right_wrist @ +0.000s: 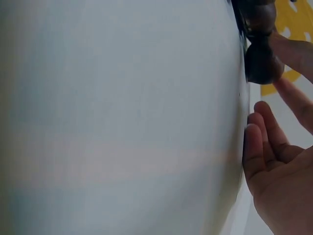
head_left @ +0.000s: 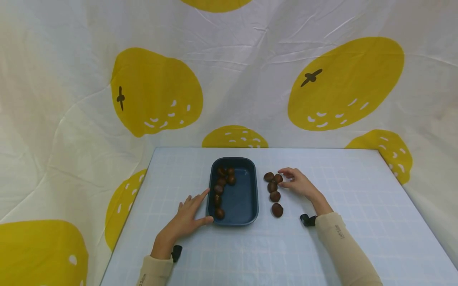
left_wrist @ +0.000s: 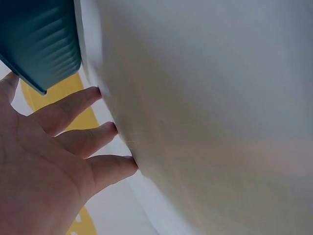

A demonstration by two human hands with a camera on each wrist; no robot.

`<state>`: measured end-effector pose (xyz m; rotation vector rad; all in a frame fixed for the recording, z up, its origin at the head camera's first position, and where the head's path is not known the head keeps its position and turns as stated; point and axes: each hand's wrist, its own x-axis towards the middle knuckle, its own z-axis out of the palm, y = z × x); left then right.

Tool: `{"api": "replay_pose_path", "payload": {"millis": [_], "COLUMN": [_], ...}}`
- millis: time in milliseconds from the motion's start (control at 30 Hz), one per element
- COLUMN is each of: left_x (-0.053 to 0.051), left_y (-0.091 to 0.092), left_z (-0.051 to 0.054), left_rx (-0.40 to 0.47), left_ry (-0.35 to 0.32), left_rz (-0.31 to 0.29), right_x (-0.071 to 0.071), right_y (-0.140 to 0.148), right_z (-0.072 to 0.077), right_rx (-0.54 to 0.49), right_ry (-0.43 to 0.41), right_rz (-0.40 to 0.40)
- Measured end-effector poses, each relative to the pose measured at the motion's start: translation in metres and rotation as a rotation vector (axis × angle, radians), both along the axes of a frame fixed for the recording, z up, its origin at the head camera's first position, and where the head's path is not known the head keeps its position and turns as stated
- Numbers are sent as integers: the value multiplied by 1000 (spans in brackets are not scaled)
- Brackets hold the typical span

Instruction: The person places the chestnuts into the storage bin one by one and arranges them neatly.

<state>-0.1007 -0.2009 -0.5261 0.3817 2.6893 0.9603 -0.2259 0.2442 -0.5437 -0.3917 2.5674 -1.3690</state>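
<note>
A dark blue rectangular tray (head_left: 240, 194) lies on the table, with several brown chestnuts (head_left: 219, 189) along its left side. My left hand (head_left: 186, 220) spreads its fingers at the tray's left side, index finger and thumb at the rim. In the left wrist view the other fingertips (left_wrist: 132, 160) of that hand rest on the tabletop. Right of the tray stands a loose line of several chestnuts (head_left: 275, 196). Around the upper right chestnut (head_left: 278, 178) of that line, my right hand (head_left: 298, 183) pinches with thumb and index finger. Its remaining fingers are curled near the table in the right wrist view.
A pale checked cloth covers the table (head_left: 358, 190). Behind it hangs a white curtain (head_left: 247, 91) printed with large yellow fruit. A dark wrist camera (head_left: 307, 220) sits by the right sleeve, another (head_left: 177, 253) by the left.
</note>
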Motion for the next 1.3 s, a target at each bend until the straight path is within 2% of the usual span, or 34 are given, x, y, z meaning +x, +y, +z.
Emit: {"api": "replay_pose_path", "payload": {"millis": [200,433,567,1033,1300], "left_x": [1,2,2,1,1], "left_y": [0,0,0,1,1], "left_z": [2,3,4,1,3], "left_rx": [16,18,20,32,30], "left_ry": [3,6,7,9,5], "left_rz": [2,8,10,7,8], "right_x": [-3,-6,-6,-6,0], "right_y": [-1,-2,-3,-2,-4], "right_z": [-3,-8,-9,-8,2], "right_rx": [-3,6,25,53,79], "right_ry": [78,146,166,121,90], "right_rz": [93,125,116,55,-6]}}
